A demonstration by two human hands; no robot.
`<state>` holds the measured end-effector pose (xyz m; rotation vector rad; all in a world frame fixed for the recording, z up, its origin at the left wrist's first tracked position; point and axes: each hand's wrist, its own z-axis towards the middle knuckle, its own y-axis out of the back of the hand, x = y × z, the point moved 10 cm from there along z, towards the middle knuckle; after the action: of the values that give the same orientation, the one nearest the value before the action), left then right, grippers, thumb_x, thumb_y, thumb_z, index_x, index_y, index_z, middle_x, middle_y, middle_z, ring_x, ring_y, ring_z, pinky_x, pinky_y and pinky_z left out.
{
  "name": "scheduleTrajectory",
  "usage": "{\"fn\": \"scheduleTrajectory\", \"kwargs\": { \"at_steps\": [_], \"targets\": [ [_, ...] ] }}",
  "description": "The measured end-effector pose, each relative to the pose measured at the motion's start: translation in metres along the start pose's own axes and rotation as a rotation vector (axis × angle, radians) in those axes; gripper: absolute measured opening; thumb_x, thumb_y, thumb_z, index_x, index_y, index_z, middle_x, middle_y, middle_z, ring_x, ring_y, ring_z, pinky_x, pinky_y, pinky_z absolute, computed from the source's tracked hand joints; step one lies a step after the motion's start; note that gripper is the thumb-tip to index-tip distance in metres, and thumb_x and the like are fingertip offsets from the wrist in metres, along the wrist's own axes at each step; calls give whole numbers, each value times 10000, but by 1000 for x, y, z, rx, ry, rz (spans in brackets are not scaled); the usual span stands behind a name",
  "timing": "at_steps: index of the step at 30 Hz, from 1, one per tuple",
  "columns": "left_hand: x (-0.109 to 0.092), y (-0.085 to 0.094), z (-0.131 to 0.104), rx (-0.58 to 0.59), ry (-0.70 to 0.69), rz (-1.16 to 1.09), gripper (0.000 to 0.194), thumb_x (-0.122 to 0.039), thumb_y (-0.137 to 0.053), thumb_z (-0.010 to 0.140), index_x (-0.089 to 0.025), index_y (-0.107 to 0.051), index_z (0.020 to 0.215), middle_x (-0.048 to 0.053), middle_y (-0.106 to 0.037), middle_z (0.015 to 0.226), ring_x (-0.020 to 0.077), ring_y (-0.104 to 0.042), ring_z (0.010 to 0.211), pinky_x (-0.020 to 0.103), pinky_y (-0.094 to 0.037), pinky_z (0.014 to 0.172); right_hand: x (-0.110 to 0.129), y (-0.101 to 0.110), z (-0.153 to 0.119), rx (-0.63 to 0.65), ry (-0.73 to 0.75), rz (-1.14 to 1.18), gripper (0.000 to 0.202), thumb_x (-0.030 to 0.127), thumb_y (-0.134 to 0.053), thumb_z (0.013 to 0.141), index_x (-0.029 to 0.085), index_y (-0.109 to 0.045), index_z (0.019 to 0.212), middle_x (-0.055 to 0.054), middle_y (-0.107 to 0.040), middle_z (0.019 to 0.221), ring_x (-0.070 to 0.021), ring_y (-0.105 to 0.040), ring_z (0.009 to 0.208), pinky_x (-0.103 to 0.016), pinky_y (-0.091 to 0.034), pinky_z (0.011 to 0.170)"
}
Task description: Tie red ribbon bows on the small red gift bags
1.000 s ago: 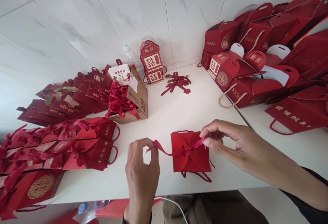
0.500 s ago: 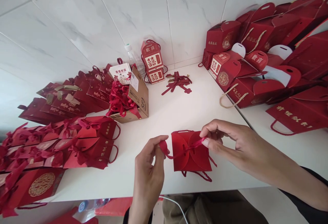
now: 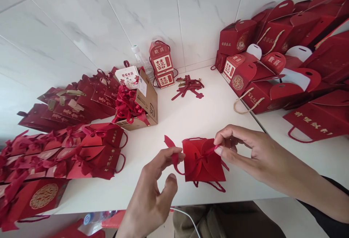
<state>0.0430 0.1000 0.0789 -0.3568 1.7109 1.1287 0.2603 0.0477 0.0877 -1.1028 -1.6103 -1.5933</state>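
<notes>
Bow-tied boxes [image 3: 88,152]: lined up in rows across the lower left of the frame, red bows on top.
Dark red bags [image 3: 72,109]: standing just behind those, middle left.
Carton [image 3: 152,113]: left of center, flap up, stuffed with a ribbon bundle [image 3: 127,105] and printed cards [image 3: 127,75].
Left hand [image 3: 155,190]: bottom center, thumb and index finger well parted; the ribbon [image 3: 169,142] crosses the index finger, its tail poking up beyond, though I can't tell whether the other fingers nip it.
Stacked boxes [image 3: 161,65]: one atop the other, upper center.
Dark red strips [image 3: 189,87]: a loose heap, just right of that stack.
Red box [image 3: 218,170]: lower center on the white table [image 3: 218,118], between the hands, curved flaps folded over, ribbon across its top; left fingertips at its left edge, right ones over its upper right corner.
Right hand [image 3: 245,149]: right of center, thumb and index finger pinched together on the ribbon's other end.
Unribboned boxes [image 3: 272,94]: crowded across the upper right.
</notes>
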Motion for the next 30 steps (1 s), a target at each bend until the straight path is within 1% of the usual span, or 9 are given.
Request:
{"fn": "scheduleTrajectory", "kwargs": {
  "at_steps": [3,7,11,13,18,21,23,25,30],
  "targets": [
    [-1,9,2,-66,-44,190,429,-125,-503,949,-332,-651,1294,26,-747,1163,187,-723,1099,277,-598,853,-3,1,-1,-10,-18,6,129,434,-603,973,319,-649,937,48,-621,765,-154,-563,667,-241,-425,520],
    [-10,22,6,-310,-150,405,201,-183,-605,963,-269,-770,1040,17,-692,893,134,-664,752,203,-508,549,-2,2,-1,-27,-13,11,119,427,-612,962,322,-654,925,49,-622,774,-154,-553,668,-237,-415,507],
    [-35,30,-7,-658,-304,575,168,-153,-647,936,-198,-808,948,39,-571,843,145,-575,747,250,-496,621,-4,0,0,-20,-32,6,115,421,-609,967,319,-652,936,51,-630,765,-151,-569,666,-241,-418,520],
    [-33,31,-8,-703,-263,471,156,-160,-637,944,-193,-790,943,32,-579,831,140,-567,734,256,-493,642,-2,0,0,-16,-8,2,106,411,-616,966,317,-654,934,49,-644,773,-149,-574,674,-237,-425,529],
    [5,5,7,-492,77,-280,204,-365,-610,1005,-222,-694,887,-2,-635,782,132,-611,752,236,-515,690,-1,-3,0,-4,-9,26,88,393,-603,976,322,-646,947,53,-617,765,-142,-543,655,-221,-422,501],
    [6,0,10,-498,99,-483,275,-375,-675,970,-202,-671,757,22,-680,866,148,-655,940,227,-526,810,2,-1,0,-29,12,31,78,379,-613,970,321,-650,934,54,-612,759,-142,-539,665,-219,-411,500],
    [8,-11,15,-407,135,-628,265,-391,-675,971,-197,-670,790,3,-678,803,115,-656,735,224,-532,702,3,-1,1,-35,22,29,74,374,-623,968,318,-655,932,56,-615,757,-139,-539,660,-224,-409,511],
    [10,-27,21,-274,185,-821,233,-412,-638,989,-204,-642,884,-27,-683,780,57,-511,457,234,-507,555,3,0,2,-43,33,21,77,373,-633,967,313,-660,926,55,-623,761,-139,-547,665,-233,-406,520],
    [0,-47,23,-96,223,-1003,238,-362,-535,1025,-189,-579,868,-17,-660,756,52,-439,406,226,-436,470,6,0,3,-52,62,13,92,367,-626,975,305,-666,921,56,-648,774,-137,-560,669,-243,-389,516]
  ]
}}
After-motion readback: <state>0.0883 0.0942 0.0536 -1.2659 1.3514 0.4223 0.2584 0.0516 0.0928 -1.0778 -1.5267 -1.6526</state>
